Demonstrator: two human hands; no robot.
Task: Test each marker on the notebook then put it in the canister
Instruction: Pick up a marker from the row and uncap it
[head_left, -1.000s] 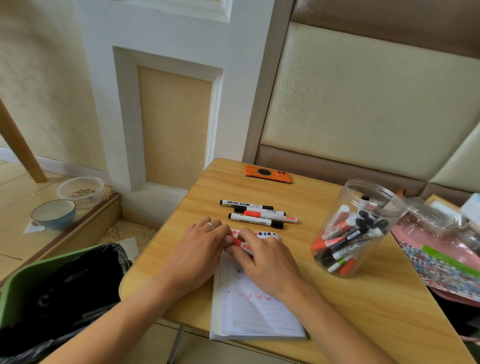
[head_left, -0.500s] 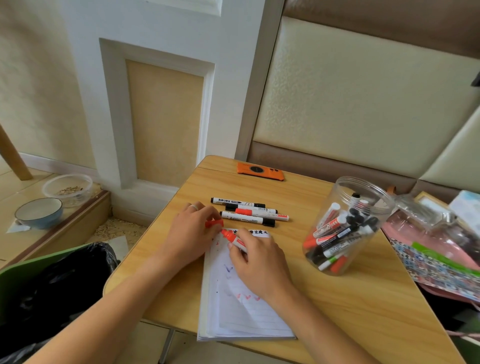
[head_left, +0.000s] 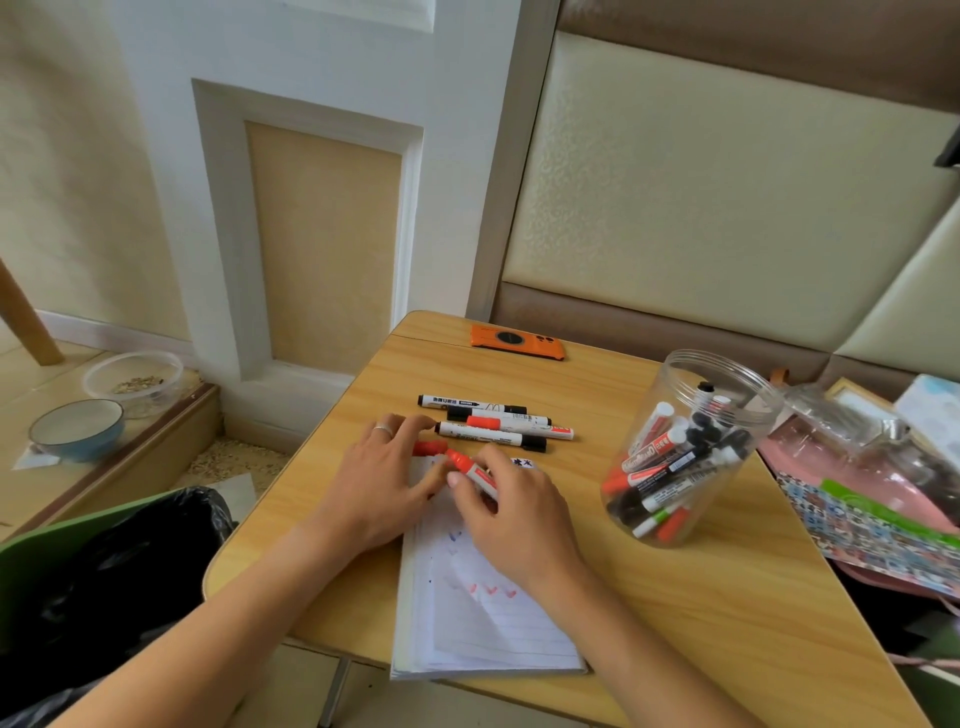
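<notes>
My right hand (head_left: 511, 514) grips an uncapped red marker (head_left: 471, 472), tip pointing up-left over the top of the open notebook (head_left: 483, 618). My left hand (head_left: 382, 480) rests at the notebook's top left corner and holds the red cap (head_left: 429, 448) in its fingers. The lined page carries blue and red test marks. Three capped markers (head_left: 498, 428) lie in a row on the table just beyond my hands. To the right stands the clear plastic canister (head_left: 691, 452), open-topped and holding several markers.
An orange phone (head_left: 517, 342) lies at the far edge of the small wooden table (head_left: 701, 597). A pink bag and clutter (head_left: 878, 483) crowd the right edge. A green bin with a black liner (head_left: 104, 566) stands at lower left; bowls (head_left: 78, 428) sit on the floor.
The red cap has come off the marker: my left hand has drawn it to the left, my right hand keeps the marker. The view has shifted slightly.
</notes>
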